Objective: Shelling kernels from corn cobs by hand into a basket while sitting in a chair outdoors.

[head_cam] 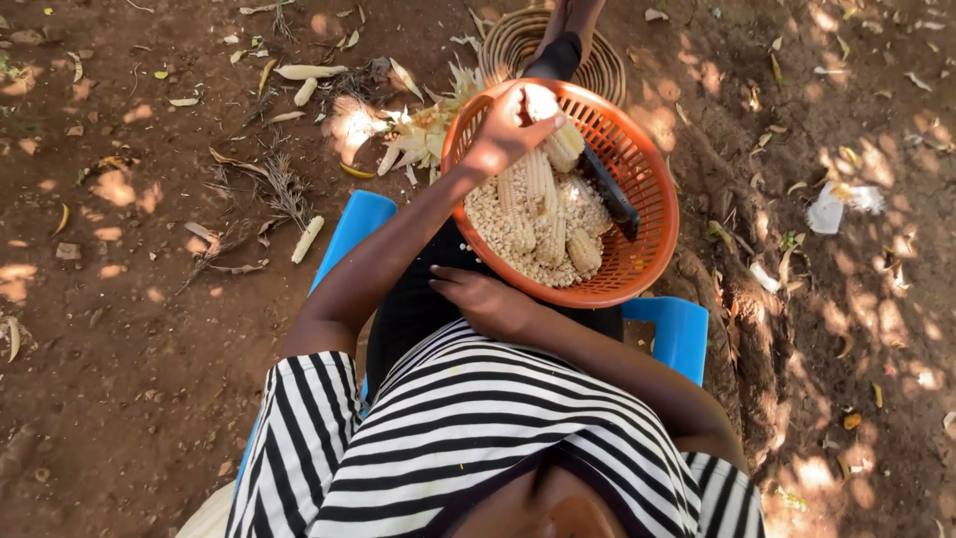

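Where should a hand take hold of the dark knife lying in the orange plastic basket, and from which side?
Grip the dark knife at its thick lower end near the orange plastic basket's right wall, coming from above on the right. That end lies bare on the mesh, whereas the upper end runs under the maize cobs beside the left hand.

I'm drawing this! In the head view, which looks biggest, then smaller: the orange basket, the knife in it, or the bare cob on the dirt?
1. Orange basket, clearly biggest.
2. Knife.
3. Bare cob, though it lies farther from the camera, so second and third are unsure.

Cobs (pixel 543 204) crowd basket (pixel 652 249); bare rim beside knife (pixel 609 187).
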